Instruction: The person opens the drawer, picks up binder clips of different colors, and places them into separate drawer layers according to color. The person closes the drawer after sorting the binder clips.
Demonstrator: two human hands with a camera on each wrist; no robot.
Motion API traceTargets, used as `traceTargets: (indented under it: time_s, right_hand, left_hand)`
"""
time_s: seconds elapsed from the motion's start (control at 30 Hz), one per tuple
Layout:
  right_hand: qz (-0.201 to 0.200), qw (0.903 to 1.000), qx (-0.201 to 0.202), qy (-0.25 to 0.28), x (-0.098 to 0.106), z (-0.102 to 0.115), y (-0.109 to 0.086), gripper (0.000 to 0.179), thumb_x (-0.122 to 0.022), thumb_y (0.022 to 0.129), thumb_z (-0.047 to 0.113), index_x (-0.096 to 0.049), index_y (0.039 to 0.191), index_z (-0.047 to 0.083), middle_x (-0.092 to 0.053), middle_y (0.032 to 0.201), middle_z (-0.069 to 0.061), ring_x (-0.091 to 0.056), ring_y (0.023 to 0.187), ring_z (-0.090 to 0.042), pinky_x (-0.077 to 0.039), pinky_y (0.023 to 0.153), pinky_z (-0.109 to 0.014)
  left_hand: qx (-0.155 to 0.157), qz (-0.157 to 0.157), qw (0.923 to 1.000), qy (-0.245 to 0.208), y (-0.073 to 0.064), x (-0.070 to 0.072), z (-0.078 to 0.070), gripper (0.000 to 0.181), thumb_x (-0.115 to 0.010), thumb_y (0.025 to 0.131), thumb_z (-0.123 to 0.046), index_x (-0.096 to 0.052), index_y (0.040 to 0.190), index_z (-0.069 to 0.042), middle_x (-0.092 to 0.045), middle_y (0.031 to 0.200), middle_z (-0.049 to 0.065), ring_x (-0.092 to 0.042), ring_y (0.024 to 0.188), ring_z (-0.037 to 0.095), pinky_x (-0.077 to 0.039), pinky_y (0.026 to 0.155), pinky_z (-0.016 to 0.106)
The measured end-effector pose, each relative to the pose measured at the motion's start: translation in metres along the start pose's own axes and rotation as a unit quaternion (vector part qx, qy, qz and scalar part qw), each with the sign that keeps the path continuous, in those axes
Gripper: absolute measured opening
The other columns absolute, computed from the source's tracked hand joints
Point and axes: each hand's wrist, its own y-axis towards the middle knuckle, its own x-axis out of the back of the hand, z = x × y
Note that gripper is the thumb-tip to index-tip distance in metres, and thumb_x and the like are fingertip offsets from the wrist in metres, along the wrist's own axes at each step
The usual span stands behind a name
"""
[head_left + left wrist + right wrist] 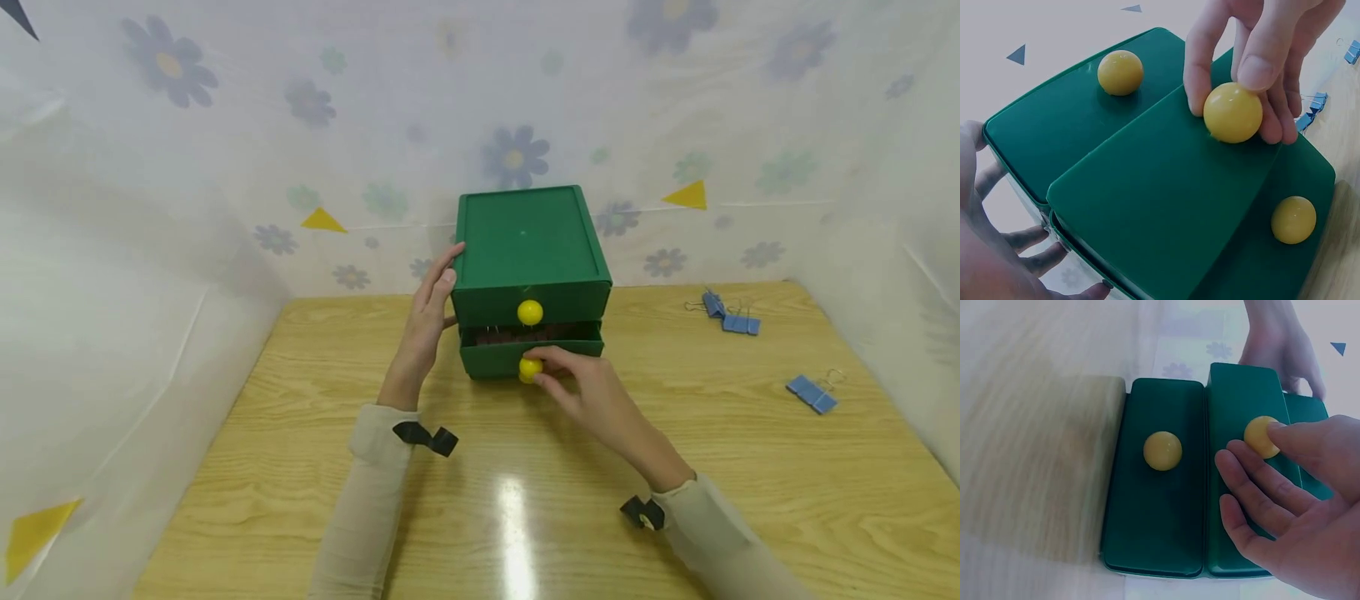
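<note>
A green drawer cabinet [525, 237] with round yellow knobs stands on the table. Its middle drawer [491, 362] sticks out from the front, and through the gap some reddish-brown contents [504, 337] show, too dark to name. My right hand [600, 396] pinches this drawer's knob [1232, 119] between thumb and fingers. Against the cabinet's left side rests my left hand [426, 329], its fingers mostly straight. The top drawer's knob [530, 312] and the bottom drawer's knob [1162, 450] are untouched, and both those drawers sit pushed in.
Two blue binder clips [741, 324] lie together at the table's back right. Another blue binder clip [812, 394] lies nearer on the right. Behind the cabinet hangs a flowered white curtain [420, 108], and white sheeting closes both sides of the wooden table [285, 467].
</note>
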Motion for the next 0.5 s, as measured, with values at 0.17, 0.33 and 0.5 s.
traceTargets:
  time_s: [0.17, 0.33, 0.5]
  right_hand:
    - [0.009, 0.9998, -0.013, 0.011, 0.002, -0.005, 0.007, 0.026, -0.059, 0.095, 0.019, -0.062, 0.120, 0.021, -0.067, 0.106, 0.007, -0.064, 0.089, -0.007, -0.053, 0.075, -0.027]
    - [0.000, 0.9996, -0.018, 0.023, 0.003, -0.008, 0.015, 0.024, -0.060, 0.094, 0.018, -0.063, 0.118, 0.020, -0.068, 0.100, 0.003, -0.064, 0.087, -0.007, -0.053, 0.076, -0.030]
    - [-0.008, 0.9992, -0.020, 0.034, 0.002, -0.014, 0.023, 0.024, -0.060, 0.094, 0.018, -0.064, 0.117, 0.020, -0.067, 0.103, 0.005, -0.063, 0.090, -0.007, -0.053, 0.079, -0.031]
  left_hand:
    - [0.001, 0.006, 1.0000, 0.000, -0.002, -0.001, -0.003, 0.043, -0.034, 0.102, -0.044, -0.035, 0.145, -0.039, -0.017, 0.153, -0.016, -0.017, 0.141, 0.020, -0.034, 0.092, 0.066]
    - [-0.002, 0.012, 0.9999, 0.004, -0.007, -0.003, -0.016, 0.044, -0.032, 0.104, -0.036, -0.033, 0.148, -0.031, -0.016, 0.155, -0.011, -0.017, 0.141, 0.022, -0.033, 0.092, 0.066]
    - [-0.004, 0.010, 0.9999, 0.006, -0.010, -0.005, -0.026, 0.045, -0.033, 0.104, -0.035, -0.033, 0.148, -0.027, -0.017, 0.155, -0.009, -0.018, 0.141, 0.022, -0.034, 0.093, 0.065]
